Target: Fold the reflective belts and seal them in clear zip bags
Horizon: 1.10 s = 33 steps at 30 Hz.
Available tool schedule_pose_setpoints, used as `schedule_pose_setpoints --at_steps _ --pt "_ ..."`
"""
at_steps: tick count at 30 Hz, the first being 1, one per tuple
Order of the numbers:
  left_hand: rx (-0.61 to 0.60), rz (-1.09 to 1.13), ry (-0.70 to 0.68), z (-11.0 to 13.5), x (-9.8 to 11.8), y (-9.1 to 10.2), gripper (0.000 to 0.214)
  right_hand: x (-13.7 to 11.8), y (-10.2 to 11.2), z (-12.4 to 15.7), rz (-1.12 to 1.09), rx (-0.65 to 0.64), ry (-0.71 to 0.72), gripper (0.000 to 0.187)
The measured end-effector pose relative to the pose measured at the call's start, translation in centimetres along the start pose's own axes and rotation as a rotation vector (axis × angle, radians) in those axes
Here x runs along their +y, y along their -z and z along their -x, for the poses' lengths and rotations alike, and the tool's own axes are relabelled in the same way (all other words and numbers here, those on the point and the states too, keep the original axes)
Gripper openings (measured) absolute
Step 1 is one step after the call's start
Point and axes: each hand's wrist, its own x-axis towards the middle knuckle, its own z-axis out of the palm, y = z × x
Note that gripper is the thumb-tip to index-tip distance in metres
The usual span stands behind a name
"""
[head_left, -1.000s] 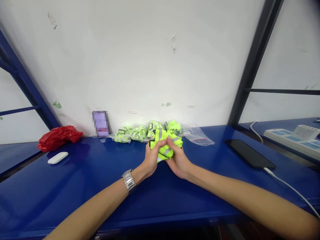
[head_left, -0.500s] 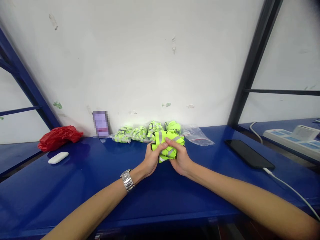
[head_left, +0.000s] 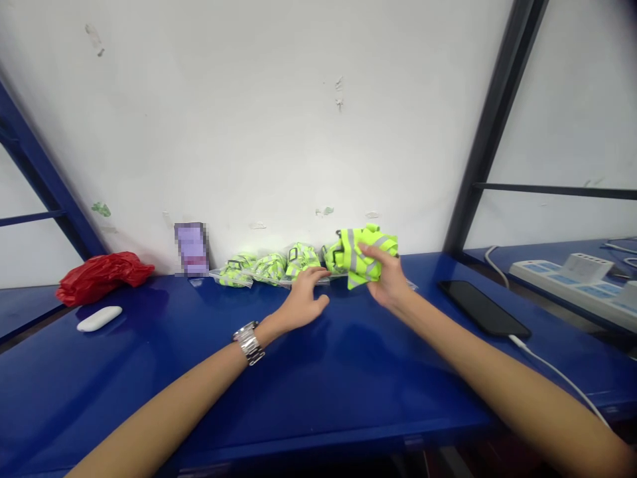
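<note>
Fingers [head_left: 373, 253] of the right hand [head_left: 391, 282] wrapped over a crumpled reflective vest [head_left: 354, 257]

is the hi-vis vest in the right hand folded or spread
Bunched up, not spread: the hi-vis vest is a wad, reflective strips doubled over, in the right hand.

reflective vest [head_left: 365, 262] in right hand [head_left: 387, 282]: matt neon cloth, silver reflective tape | below grip: shelf top [head_left: 348, 405], glossy painted metal | left of grip: wristwatch [head_left: 249, 342], polished steel links; bag [head_left: 102, 279], crinkled shiny red plastic | right of grip: phone [head_left: 480, 307], smooth glossy black glass
</note>
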Motion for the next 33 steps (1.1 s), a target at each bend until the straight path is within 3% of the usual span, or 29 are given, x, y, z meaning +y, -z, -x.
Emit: schedule_pose_setpoints --at_steps 3,5,9,13,16,19,22,24,26,28,30,33 --pt "-0.138 -0.418 -0.301 -2.2 0.5 -2.6 0.047 -1.2 0.7 -1.3 -0.002 0.012 0.031 0.031" --pt "-0.234 -0.599 -0.399 -3.9 1.6 -4.7 0.041 -1.5 1.1 -1.7 0.008 0.018 0.043 0.029" --pt "-0.325 -0.700 -0.382 -6.1 3.7 -8.2 0.032 -2.1 1.6 -2.1 0.019 0.039 0.090 0.027" --pt "-0.384 -0.713 -0.384 -4.9 5.6 -9.5 0.027 -2.9 1.9 -2.5 0.011 0.110 0.118 0.024" --pt "-0.436 -0.714 -0.437 -1.9 7.7 -8.7 0.018 -3.2 2.0 -2.6 0.001 0.108 0.137 0.024" --pt "-0.472 -0.712 -0.515 2.1 10.2 -6.7 0.022 -3.3 1.8 -2.6 0.017 0.054 0.144 0.026" --pt "-0.484 -0.690 -0.496 6.1 11.9 -4.4 0.035 -3.4 1.6 -2.4 0.025 0.021 0.148 0.026" --pt "-0.467 -0.704 -0.421 8.2 12.0 -3.1 0.027 -3.4 1.5 -2.2 0.019 0.014 0.151 0.026" --pt "-0.446 -0.736 -0.296 9.5 11.1 -2.0 0.020 -3.3 1.4 -2.1 0.018 0.016 0.136 0.027" --pt "-0.400 -0.791 -0.139 9.8 9.2 -0.9 0.027 -2.9 1.3 -1.9 0.034 0.012 0.104 0.028" --pt "-0.352 -0.797 -0.008 9.2 6.9 0.4 0.035 -2.3 1.2 -1.7 0.068 0.004 0.064 0.029" --pt "-0.298 -0.606 0.084 7.3 3.5 2.9 0.052 -1.1 1.0 -1.1 0.127 -0.025 -0.005 0.033"
